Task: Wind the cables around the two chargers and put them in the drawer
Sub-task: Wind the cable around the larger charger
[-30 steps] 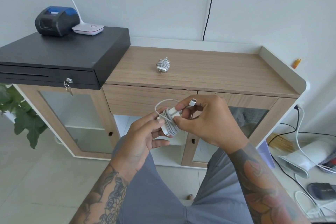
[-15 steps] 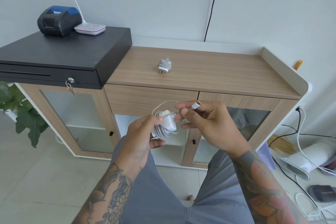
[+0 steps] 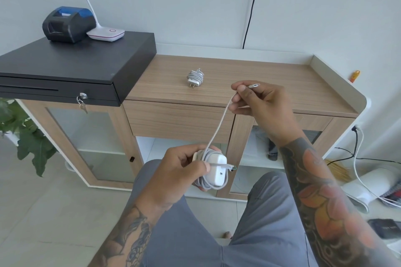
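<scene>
- Trousers (image 3: pixel 249 234), grey, are filling the near edge, with both tattooed forearms reaching out over them.
- Left hand (image 3: pixel 180 171) is curling its fingers round a white charger (image 3: pixel 217 169) low in the centre; several loops of cable (image 3: pixel 219 123) are lying around the block, and a short plug end is sticking out to the right under the thumb.
- Right hand (image 3: pixel 262 102) is pinching the cable's free end farther off and higher, the connector poking out right of the fingertips, so the cord is running taut in a slant between the two hands.
- Drawer (image 3: pixel 178 121) is sitting closed behind that cord, under the wooden cabinet top (image 3: pixel 271 80).
- Second charger (image 3: pixel 195 78), already wound, is lying on the top, well apart from both hands.
- Cash box (image 3: pixel 71 67), black, is standing far left with a printer (image 3: pixel 67 24) and a white lamp base (image 3: pixel 106 33) on it.
- Half a second ago the hands were close together at the charger; since then the right one has been pulling away up and rightward, drawing a length of cable out.
</scene>
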